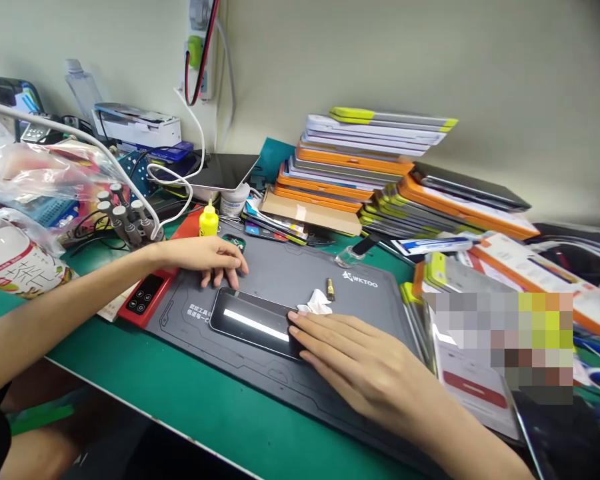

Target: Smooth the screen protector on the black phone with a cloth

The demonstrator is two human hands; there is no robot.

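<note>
A phone point(253, 321) with a dark, glossy screen lies flat on the grey work mat point(280, 267). The outstretched fingers of my right hand point(363, 357) rest on its right end and cover that part. Just past the phone's left end, my left hand point(207, 257) hovers over or touches the mat, fingers loosely bent and apart, with nothing seen in it. Beyond the phone sit a crumpled white tissue point(316, 303) and a small brass-coloured piece point(331, 289). Close behind my left hand stands a yellow bottle with a pointed tip point(209, 221).
A red control panel point(145, 297) with buttons borders the mat's left side. Glass bottle point(350, 257) with a dark top stands at the mat's back. Stacked flat boxes point(350, 160) rise behind. Screwdrivers in a holder point(123, 217), plastic bags point(25, 167) and cables crowd the left.
</note>
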